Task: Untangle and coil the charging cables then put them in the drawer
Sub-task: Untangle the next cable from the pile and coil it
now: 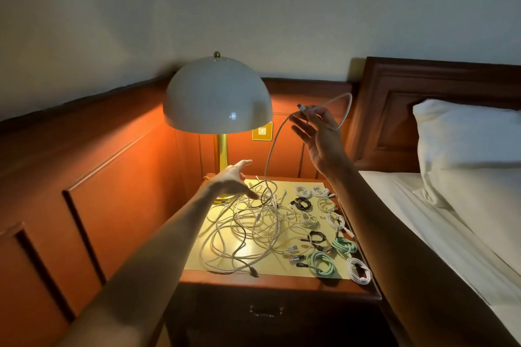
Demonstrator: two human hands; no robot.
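right hand (318, 135): up high, pinching thin white charging cable (301, 107) near its plug
left hand (232, 179): fingers spread, empty, over tangled pale cables (253, 225)
tangled pale cables: heaped on yellow-topped wooden nightstand (282, 282)
dark wooden drawer (266, 311): closed

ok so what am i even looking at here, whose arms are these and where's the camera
There is no machine here. A person wears one camera on the head, looking forward and down, so both bare arms are their own. The right hand pinches one end of a white cable, held up from the tangle on the nightstand. The left hand reaches open over the tangle. Coiled cables lie along the right side. A lamp stands behind; the drawer below looks closed.
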